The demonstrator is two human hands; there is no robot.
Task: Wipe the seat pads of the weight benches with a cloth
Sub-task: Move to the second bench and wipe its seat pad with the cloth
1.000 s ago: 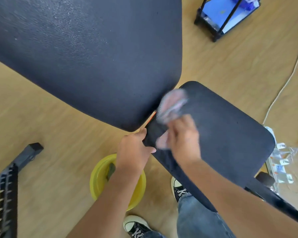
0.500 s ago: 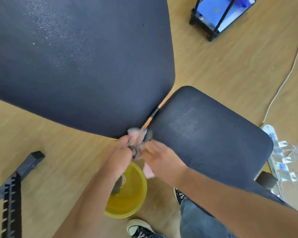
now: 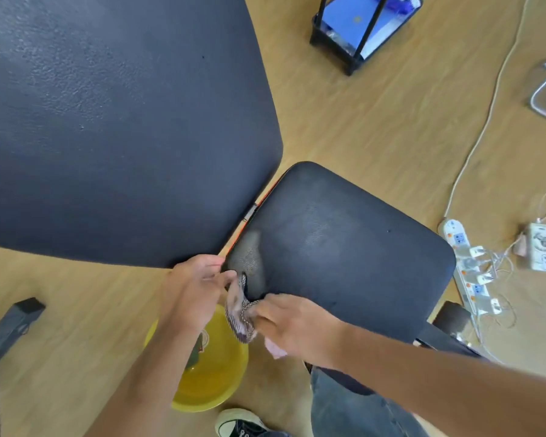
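Note:
A black seat pad of a weight bench fills the middle right, with a pale wet smear near its left corner. The larger black back pad takes up the upper left. A crumpled pink-and-white patterned cloth hangs off the seat pad's near left edge. My right hand is closed on the cloth at that edge. My left hand sits just left of it by the corner, fingertips pinching the cloth's top end.
A yellow basin with liquid stands on the wooden floor under my hands. My sneaker and jeans are below. White power strips and cables lie at the right, a black rack at the top, black frame parts at the left.
My right hand pulled the cloth from the seat pad's top corner down to its near left edge. My left hand came off the pad edge and took the cloth's end.

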